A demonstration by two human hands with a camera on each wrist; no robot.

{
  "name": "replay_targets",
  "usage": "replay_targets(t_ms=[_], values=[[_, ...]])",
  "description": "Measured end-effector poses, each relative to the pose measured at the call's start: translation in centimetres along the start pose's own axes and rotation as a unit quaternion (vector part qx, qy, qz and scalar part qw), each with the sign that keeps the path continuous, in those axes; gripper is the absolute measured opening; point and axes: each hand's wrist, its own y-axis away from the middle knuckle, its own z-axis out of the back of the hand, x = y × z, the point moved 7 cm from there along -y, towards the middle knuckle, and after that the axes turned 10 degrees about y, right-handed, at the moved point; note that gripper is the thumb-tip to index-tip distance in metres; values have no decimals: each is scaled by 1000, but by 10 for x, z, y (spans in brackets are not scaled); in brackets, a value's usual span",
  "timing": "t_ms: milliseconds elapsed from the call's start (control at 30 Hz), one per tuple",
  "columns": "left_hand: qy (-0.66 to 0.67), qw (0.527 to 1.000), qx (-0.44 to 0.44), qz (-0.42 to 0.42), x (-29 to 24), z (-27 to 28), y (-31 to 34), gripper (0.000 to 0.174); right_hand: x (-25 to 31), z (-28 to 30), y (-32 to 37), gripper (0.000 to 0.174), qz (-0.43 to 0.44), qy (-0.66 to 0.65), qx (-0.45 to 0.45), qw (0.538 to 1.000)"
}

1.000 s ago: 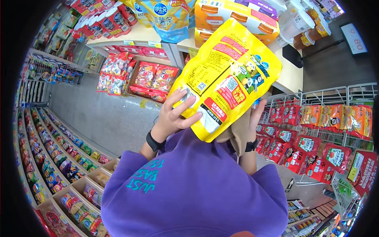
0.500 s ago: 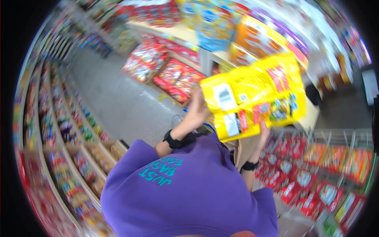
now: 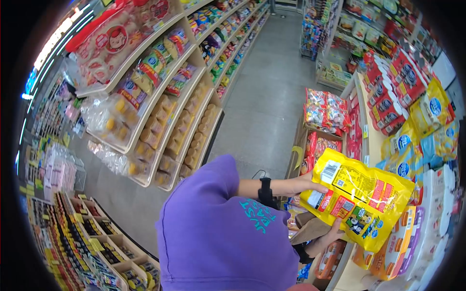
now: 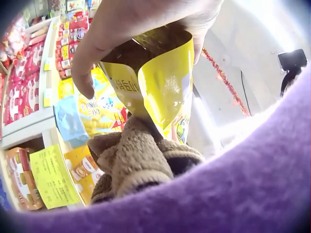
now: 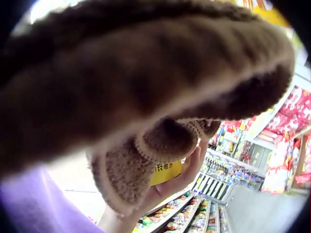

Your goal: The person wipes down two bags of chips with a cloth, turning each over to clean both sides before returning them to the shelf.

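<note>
A yellow printed bag (image 3: 361,199) is held tilted, its barcode side facing up in the head view. My left hand (image 3: 308,183) grips the barcode end, thumb on the face. My right hand (image 3: 331,236) holds the lower edge near the panda picture. In the left wrist view, my left hand (image 4: 146,22) wraps the bag's folded end (image 4: 167,87). Brown fuzzy cloth (image 3: 310,229) hangs between the forearms; this cloth (image 5: 146,82) covers much of the right wrist view, where a hand of unclear side touches a yellow bag (image 5: 166,173).
Beyond the bag, a shelf holds blue-and-yellow bags (image 3: 403,153), orange-and-purple packs (image 3: 395,242) and red cans (image 3: 388,109). Red candy packs (image 3: 324,109) stand beside the grey aisle floor (image 3: 264,92). Tiered snack shelves (image 3: 182,92) rise at left.
The head view has swung, bringing the aisle to the centre and the display to the right. The bag has turned within it, and my left hand's thumb now lies on its face.
</note>
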Motion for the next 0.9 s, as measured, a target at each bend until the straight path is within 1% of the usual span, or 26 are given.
replay_targets(t_ms=[67, 133, 200, 233, 267, 300, 333, 367, 400, 467, 500, 533, 600, 633, 667, 733, 767, 800, 833, 867, 900], values=[[10, 1000, -19, 8, -6, 15, 4, 63, -15, -12, -7, 66, -54, -10, 58, 997], [8, 998, -50, -38, -16, 22, 6, 61, -4, -30, -10, 66, -60, -5, 102, 993], [-9, 986, -81, -145, -40, 27, 13, 60, -7, -51, -17, 64, -107, 41, 197, 974], [-33, 981, -105, -161, -46, 35, 15, 61, -6, -60, -22, 62, -59, 93, 232, 966], [-37, 975, -123, -182, -53, 40, 18, 61, -11, -63, -27, 62, -63, 90, 259, 959], [-2, 966, -169, -195, -57, 49, 22, 60, -13, -71, -27, 60, -11, 159, 338, 928], [35, 955, -210, -204, -59, 58, 24, 60, -17, -79, -26, 58, 44, 225, 406, 885], [43, 944, -228, -233, -61, 67, 24, 61, -2, -86, -15, 56, 32, 239, 376, 895], [40, 942, -231, -239, -59, 74, 22, 61, 11, -96, -3, 56, 34, 237, 382, 893], [-93, 886, -300, -340, -70, 84, 32, 64, 45, -114, 14, 53, 191, 314, 356, 860], [-69, 893, -313, -315, -72, 77, 36, 68, 56, -128, 24, 53, 260, 291, 388, 835], [-71, 893, -314, -316, -74, 70, 38, 68, 58, -138, 26, 53, 260, 290, 388, 835], [-76, 885, -298, -350, -75, 58, 38, 73, 73, -157, 43, 54, 432, 359, 357, 746], [-69, 871, -289, -392, -68, 59, 35, 67, 71, -157, 36, 55, 447, 376, 324, 744], [-68, 878, -282, -381, -67, 55, 33, 67, 73, -157, 25, 55, 442, 384, 313, 748], [-75, 905, -273, -316, -62, 44, 30, 64, 90, -137, -12, 52, 457, 394, 158, 782], [-115, 903, -287, -297, -63, 39, 31, 61, 92, -125, -39, 51, 444, 391, 98, 800], [-126, 903, -275, -304, -66, 33, 30, 55, 100, -113, -58, 49, 431, 391, 31, 813], [-102, 923, -262, -264, -62, 29, 26, 49, 106, -105, -68, 46, 426, 399, -5, 812], [-115, 931, -277, -210, -53, 31, 20, 46, 115, -97, -74, 42, 417, 409, -45, 810], [-140, 927, -279, -207, -52, 28, 15, 43, 116, -94, -71, 44, 419, 405, -28, 812]])
